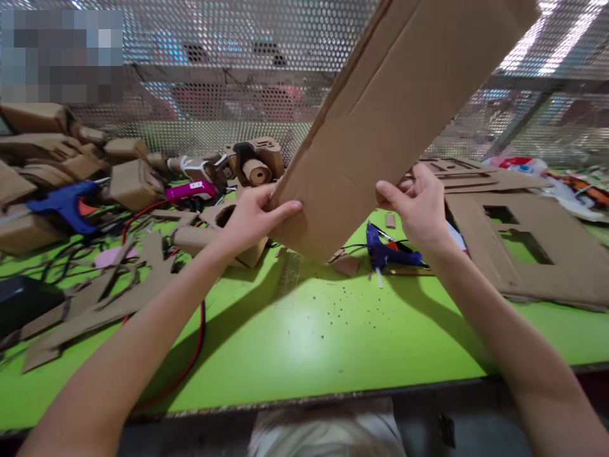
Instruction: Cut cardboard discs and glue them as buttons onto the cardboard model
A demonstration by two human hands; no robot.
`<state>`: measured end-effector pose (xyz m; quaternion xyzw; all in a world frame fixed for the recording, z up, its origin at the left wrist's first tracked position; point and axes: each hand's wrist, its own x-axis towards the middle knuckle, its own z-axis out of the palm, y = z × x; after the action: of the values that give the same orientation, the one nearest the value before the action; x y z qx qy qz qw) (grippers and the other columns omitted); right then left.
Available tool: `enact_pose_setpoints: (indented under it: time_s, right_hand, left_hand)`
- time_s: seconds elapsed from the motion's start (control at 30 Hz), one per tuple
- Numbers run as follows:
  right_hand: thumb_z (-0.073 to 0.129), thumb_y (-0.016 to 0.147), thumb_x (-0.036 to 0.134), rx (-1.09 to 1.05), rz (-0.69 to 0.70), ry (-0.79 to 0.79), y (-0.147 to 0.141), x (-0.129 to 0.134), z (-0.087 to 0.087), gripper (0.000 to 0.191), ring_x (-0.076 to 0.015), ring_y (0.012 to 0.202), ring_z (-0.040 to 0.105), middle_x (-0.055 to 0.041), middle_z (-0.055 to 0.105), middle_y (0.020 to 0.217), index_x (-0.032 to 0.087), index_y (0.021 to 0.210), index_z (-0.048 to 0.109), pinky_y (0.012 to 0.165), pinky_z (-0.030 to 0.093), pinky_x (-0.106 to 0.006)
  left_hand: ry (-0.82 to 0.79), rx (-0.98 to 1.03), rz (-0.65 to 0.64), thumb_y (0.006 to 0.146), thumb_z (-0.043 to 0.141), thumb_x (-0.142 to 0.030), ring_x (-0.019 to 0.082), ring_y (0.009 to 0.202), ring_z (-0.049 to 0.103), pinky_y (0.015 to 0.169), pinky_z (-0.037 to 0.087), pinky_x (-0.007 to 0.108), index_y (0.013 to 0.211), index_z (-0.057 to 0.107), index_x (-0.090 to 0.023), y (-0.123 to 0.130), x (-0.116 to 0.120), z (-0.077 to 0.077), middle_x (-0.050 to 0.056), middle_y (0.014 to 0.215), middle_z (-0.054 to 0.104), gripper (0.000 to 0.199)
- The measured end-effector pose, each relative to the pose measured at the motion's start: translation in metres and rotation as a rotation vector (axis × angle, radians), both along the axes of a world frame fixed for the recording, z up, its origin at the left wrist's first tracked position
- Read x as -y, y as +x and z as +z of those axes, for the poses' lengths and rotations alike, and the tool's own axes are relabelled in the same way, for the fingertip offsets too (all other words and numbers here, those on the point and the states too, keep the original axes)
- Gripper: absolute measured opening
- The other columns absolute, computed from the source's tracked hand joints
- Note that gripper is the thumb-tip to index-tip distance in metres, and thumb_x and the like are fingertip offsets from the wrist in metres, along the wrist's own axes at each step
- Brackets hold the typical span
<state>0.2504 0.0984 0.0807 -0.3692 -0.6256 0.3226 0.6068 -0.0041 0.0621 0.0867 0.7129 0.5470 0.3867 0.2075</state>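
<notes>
A long piece of cardboard is held up over the table, tilted so its far end rises to the upper right. My left hand pinches its lower left edge, thumb on the near face. On the right edge, my right hand grips it between thumb and fingers. Beneath and behind the sheet, a blue glue gun lies on the green tabletop. A clear ruler lies flat below my left hand. The fingers behind the cardboard are partly hidden.
Cut cardboard sheets with openings lie at the right. On the left are cardboard scraps, several cardboard boxes, another blue glue gun, a magenta tool and a red-black cable. A perforated metal screen stands behind the table.
</notes>
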Motion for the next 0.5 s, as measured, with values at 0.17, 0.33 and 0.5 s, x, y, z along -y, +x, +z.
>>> enact_pose_setpoints:
  time_s: [0.17, 0.33, 0.5]
  right_hand:
    - [0.074, 0.074, 0.028, -0.086, 0.042, -0.019, 0.007, 0.013, -0.004, 0.027, -0.0199, 0.080, 0.070, -0.0033, 0.069, 0.089, 0.025, 0.095, 0.058, 0.064, 0.058, -0.034]
    - [0.070, 0.077, 0.029, -0.166, 0.064, -0.060, 0.002, 0.023, -0.014, 0.025, -0.0200, 0.087, 0.069, -0.0040, 0.070, 0.097, 0.026, 0.098, 0.056, 0.071, 0.059, -0.035]
    - [0.075, 0.071, 0.040, -0.226, 0.071, -0.136, -0.001, 0.026, -0.007, 0.036, -0.0177, 0.078, 0.068, -0.0020, 0.069, 0.089, 0.025, 0.097, 0.053, 0.063, 0.058, -0.031]
  left_hand:
    - [-0.246, -0.005, -0.145, 0.071, 0.065, -0.052, 0.018, 0.061, 0.061, 0.055, 0.050, 0.027, 0.067, 0.066, -0.018, -0.015, 0.017, -0.014, 0.000, 0.055, 0.060, 0.034]
    - [-0.315, 0.004, -0.255, 0.073, 0.067, -0.049, 0.021, 0.081, 0.067, 0.072, 0.056, 0.033, 0.088, 0.072, -0.019, -0.012, 0.025, -0.033, 0.005, 0.083, 0.074, 0.034]
    - [-0.277, 0.017, -0.277, 0.076, 0.067, -0.045, 0.026, 0.093, 0.066, 0.082, 0.056, 0.039, 0.098, 0.069, -0.016, -0.008, 0.027, -0.045, 0.009, 0.096, 0.073, 0.037]
